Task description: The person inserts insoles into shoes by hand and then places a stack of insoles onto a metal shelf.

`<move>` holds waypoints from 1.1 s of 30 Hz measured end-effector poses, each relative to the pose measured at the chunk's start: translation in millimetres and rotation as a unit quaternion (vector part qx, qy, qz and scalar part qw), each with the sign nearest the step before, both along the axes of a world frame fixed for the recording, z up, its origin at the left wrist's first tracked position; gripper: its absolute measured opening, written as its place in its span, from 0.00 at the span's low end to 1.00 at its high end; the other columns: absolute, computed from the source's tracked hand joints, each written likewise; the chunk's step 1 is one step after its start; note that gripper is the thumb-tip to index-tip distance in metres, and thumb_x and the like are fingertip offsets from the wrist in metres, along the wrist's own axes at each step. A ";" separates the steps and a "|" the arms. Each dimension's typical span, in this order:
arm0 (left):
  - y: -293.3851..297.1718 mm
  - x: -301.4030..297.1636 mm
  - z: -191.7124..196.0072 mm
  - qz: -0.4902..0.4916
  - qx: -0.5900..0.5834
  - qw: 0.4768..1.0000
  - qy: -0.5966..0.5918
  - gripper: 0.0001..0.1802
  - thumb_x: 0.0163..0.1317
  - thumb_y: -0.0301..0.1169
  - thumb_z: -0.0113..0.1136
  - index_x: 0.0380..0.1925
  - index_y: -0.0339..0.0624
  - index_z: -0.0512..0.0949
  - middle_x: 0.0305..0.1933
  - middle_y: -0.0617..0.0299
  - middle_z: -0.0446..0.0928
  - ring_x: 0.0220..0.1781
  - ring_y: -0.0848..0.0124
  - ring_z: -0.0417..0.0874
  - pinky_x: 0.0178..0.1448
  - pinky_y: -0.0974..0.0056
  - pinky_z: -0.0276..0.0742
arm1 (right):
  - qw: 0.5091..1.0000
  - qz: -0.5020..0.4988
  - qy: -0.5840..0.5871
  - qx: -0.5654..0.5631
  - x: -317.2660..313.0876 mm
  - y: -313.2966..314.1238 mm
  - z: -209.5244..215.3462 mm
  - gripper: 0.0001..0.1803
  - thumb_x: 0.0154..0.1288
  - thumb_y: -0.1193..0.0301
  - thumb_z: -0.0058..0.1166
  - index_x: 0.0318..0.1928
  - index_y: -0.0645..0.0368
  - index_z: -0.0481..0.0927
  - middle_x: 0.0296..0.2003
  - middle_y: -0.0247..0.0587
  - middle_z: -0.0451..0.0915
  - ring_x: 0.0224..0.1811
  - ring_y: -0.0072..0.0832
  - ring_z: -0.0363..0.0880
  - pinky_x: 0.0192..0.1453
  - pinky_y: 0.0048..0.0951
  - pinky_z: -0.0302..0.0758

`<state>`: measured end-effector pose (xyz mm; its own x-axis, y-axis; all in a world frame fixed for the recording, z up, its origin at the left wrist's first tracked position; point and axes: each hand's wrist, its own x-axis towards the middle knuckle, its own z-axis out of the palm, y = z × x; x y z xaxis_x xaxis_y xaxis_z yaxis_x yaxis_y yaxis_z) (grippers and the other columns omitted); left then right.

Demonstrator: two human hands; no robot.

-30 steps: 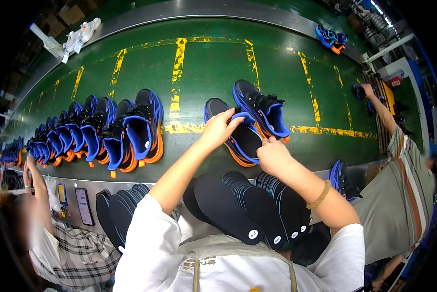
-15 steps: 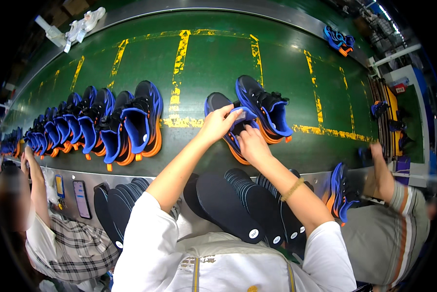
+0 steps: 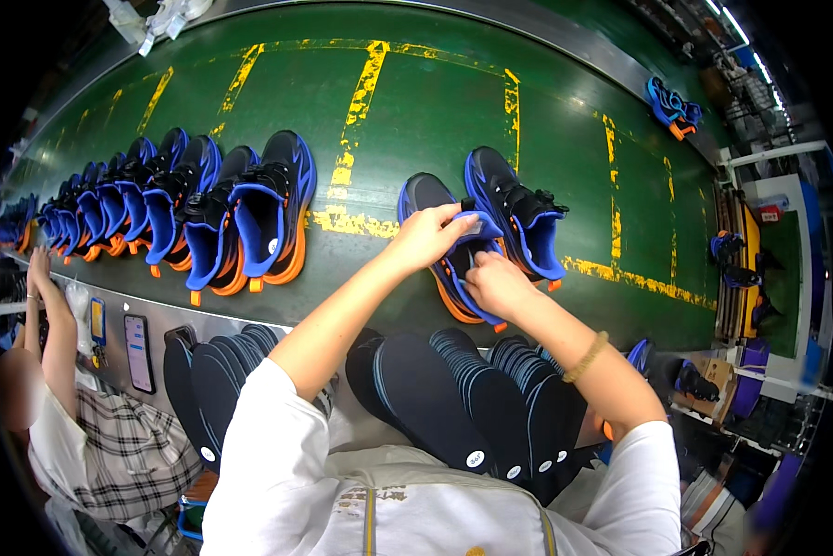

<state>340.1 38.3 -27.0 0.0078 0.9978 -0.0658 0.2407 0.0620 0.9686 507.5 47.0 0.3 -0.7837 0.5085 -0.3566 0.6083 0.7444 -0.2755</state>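
Note:
A black sneaker with a blue collar and orange-blue sole lies on the green belt, its heel toward me. My left hand is closed on its tongue, pulling it up so that the pale patch on its underside shows. At the shoe's opening is my right hand, its fingers bent and reaching inside; the fingertips are partly hidden, and I cannot make out what they grip. A matching sneaker stands close on the right, touched by neither hand.
Along the belt's left side runs a row of similar sneakers. Stacks of black insoles lie at the near edge, below my forearms. A phone rests on the metal ledge. At the left, a person's arm reaches to the belt.
My view has shifted a little. Both hands stay at the same shoe, the right one still at its opening. The co-worker's arm at the right has gone from sight.

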 end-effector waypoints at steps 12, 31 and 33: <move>6.0 -2.0 -2.5 -0.036 -0.058 0.996 -0.050 0.18 0.61 0.41 0.51 0.34 0.34 0.75 0.26 0.59 0.75 0.30 0.75 0.72 0.38 0.68 0.69 | 0.954 0.093 -0.282 0.036 -22.8 11.2 -33.1 0.16 0.58 0.67 0.41 0.42 0.57 0.80 0.49 0.46 0.71 0.53 0.38 0.67 0.53 0.33 0.65; 10.6 6.2 -5.0 -0.028 0.195 0.938 0.286 0.18 0.50 0.27 0.58 0.41 0.37 0.66 0.42 0.48 0.67 0.44 0.51 0.73 0.45 0.54 0.71 | 0.955 0.231 -0.183 0.006 6.4 12.9 -7.7 0.17 0.60 0.63 0.38 0.41 0.52 0.80 0.41 0.39 0.78 0.51 0.32 0.70 0.64 0.38 0.50; 9.7 10.8 2.8 -0.078 0.143 0.942 0.294 0.20 0.47 0.28 0.59 0.40 0.34 0.66 0.43 0.48 0.67 0.43 0.51 0.73 0.46 0.54 0.71 | 0.948 0.237 -0.212 -0.019 13.2 7.6 3.1 0.19 0.59 0.62 0.37 0.43 0.56 0.78 0.44 0.42 0.77 0.55 0.31 0.68 0.70 0.42 0.38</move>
<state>350.8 48.0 -24.2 0.2012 0.9653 0.1665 0.7254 -0.2611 0.6369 520.7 54.6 3.4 -0.7031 0.1151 -0.7017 0.2696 0.9563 -0.1132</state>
